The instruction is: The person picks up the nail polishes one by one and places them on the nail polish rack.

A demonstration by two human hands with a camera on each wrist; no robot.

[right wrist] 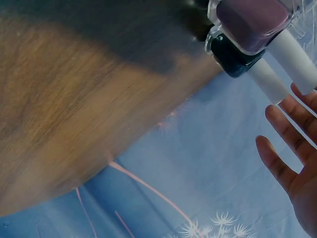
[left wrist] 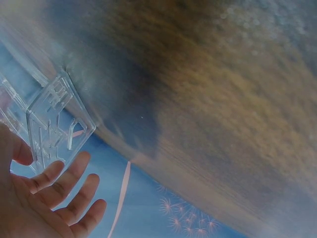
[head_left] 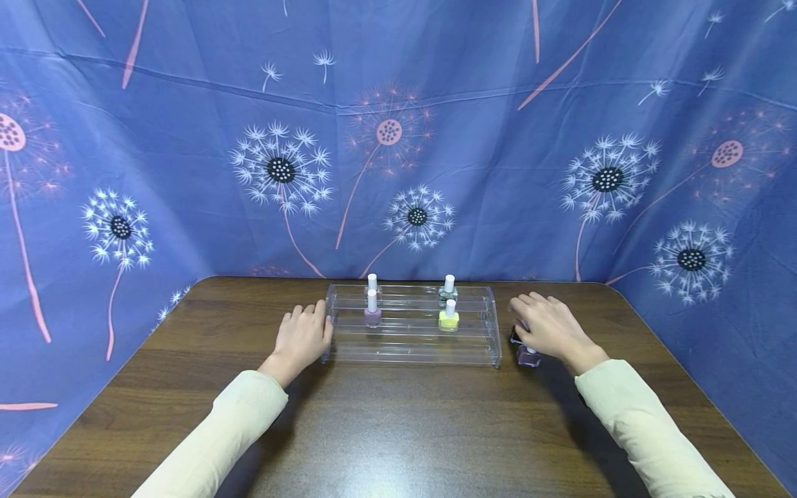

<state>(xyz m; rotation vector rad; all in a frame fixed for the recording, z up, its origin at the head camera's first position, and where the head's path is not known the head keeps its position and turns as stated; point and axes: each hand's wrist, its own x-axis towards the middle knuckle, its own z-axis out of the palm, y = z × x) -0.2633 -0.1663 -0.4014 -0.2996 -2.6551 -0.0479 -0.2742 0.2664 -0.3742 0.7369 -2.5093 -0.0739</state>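
Four nail polish bottles [head_left: 372,309] stand in a clear tiered rack [head_left: 411,342] mid-table; two more bottles [head_left: 526,355] sit right of it. The left hand [head_left: 303,337], fingers spread, touches the rack's left end; the right hand [head_left: 548,325] hovers open over the pair.

The dark wooden tabletop [head_left: 398,429] carries a clear tiered rack [head_left: 411,342] and, beside it, two polish bottles [head_left: 526,356].
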